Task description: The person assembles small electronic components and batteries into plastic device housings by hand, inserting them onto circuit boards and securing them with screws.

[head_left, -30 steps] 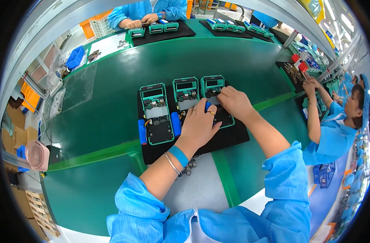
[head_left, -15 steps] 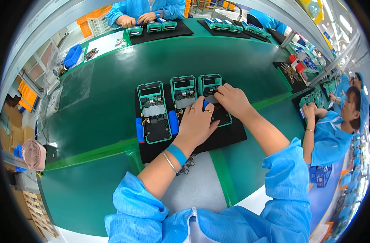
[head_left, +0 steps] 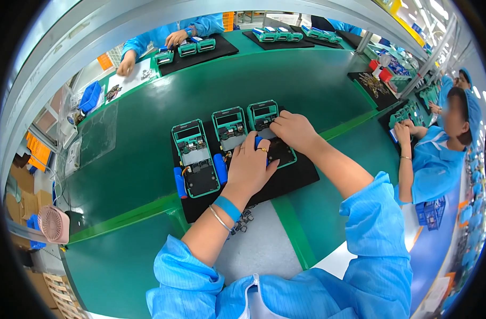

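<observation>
Three teal-framed device housings stand in a row on a black foam mat [head_left: 301, 178]: a left housing [head_left: 196, 159], a middle housing [head_left: 229, 123] and a right housing [head_left: 262, 110]. My left hand [head_left: 248, 169] lies across the middle and right housings, its fingers curled around a blue cylindrical battery [head_left: 259, 143] that shows partly between them. At the right housing's inner edge, my right hand [head_left: 295, 132] has its fingertips pinched together; whatever they grip is hidden. One blue battery [head_left: 180, 182] sits left of the left housing, another blue battery [head_left: 220, 169] right of it.
Small dark parts [head_left: 244, 220] lie on a pale sheet [head_left: 259, 244] near me. A pink fan [head_left: 54, 224] stands at the left. Across the green bench [head_left: 163, 101], a co-worker handles similar housings [head_left: 187, 49]. Another person [head_left: 432, 165] works at the right.
The whole view has shifted a little. My hands keep nearly the same place on the right housing. The co-worker across has moved one hand leftward, to the white sheet.
</observation>
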Demonstrator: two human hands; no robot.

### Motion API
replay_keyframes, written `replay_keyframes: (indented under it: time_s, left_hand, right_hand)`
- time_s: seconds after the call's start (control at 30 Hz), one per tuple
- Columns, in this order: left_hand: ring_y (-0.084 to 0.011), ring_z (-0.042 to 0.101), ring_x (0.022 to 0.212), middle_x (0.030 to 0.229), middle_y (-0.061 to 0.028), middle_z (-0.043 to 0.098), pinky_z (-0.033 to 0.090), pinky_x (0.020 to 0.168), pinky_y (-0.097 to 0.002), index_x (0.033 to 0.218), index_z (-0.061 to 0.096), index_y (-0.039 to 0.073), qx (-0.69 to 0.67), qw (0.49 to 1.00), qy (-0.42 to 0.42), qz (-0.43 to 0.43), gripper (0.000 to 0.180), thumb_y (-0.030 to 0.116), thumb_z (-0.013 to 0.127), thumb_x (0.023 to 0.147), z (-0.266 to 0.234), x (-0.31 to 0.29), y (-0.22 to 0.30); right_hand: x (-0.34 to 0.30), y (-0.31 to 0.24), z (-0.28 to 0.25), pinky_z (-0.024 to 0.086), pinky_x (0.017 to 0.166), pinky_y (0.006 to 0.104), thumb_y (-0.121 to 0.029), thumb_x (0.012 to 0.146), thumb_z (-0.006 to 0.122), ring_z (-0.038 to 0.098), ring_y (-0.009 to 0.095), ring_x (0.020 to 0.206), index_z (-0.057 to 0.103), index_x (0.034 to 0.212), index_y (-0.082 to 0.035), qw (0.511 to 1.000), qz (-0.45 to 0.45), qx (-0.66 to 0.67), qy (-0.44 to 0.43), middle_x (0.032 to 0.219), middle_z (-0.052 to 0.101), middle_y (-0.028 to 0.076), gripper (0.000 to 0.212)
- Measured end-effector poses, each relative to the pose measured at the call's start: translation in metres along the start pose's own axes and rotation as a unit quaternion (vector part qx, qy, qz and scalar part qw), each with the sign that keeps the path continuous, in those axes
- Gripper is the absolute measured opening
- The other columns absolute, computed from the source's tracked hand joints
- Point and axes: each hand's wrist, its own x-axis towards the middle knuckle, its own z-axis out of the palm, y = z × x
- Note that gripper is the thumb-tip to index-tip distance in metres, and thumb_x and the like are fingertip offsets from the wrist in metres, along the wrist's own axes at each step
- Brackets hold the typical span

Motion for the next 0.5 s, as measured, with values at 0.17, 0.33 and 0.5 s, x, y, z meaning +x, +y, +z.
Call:
replay_keyframes:
  time_s: [0.17, 0.33, 0.5]
  left_hand:
    - [-0.0453, 0.055, 0.116, 0.136, -0.0246, 0.046, 0.046, 0.1, -0.0485, 0.118, 0.054, 0.006, 0.009, 1.0, 0.011, -0.005, 0.046, 0.028, 0.076, 0.084, -0.002, 0.0, 0.003]
    - [-0.0443, 0.055, 0.117, 0.136, -0.024, 0.046, 0.046, 0.1, -0.048, 0.117, 0.055, 0.006, 0.007, 1.0, 0.004, -0.012, 0.046, 0.03, 0.075, 0.084, -0.001, -0.002, 0.002]
    - [-0.0417, 0.055, 0.119, 0.135, -0.0234, 0.046, 0.046, 0.101, -0.0476, 0.118, 0.055, 0.006, 0.011, 1.0, 0.003, -0.004, 0.047, 0.03, 0.075, 0.084, 0.001, -0.004, 0.002]
  right_hand:
    - [0.0, -0.001, 0.001, 0.053, 0.068, 0.0307, -0.014, 0.074, 0.065, 0.059, 0.02, 0.088, 0.063, 0.08, -0.012, 0.999, 0.023, 0.024, -0.001, 0.081, 0.062, 0.0, 0.006]
    - [-0.012, -0.024, -0.013, 0.05, 0.081, 0.036, -0.011, 0.077, 0.063, 0.058, 0.022, 0.1, 0.068, 0.097, -0.009, 0.994, 0.091, 0.062, -0.028, 0.1, 0.065, 0.002, 0.02]
    - [-0.024, -0.053, -0.009, 0.046, 0.09, 0.0395, -0.007, 0.079, 0.062, 0.053, 0.026, 0.117, 0.067, 0.11, -0.006, 0.974, 0.207, 0.09, -0.001, 0.117, 0.062, 0.006, 0.032]
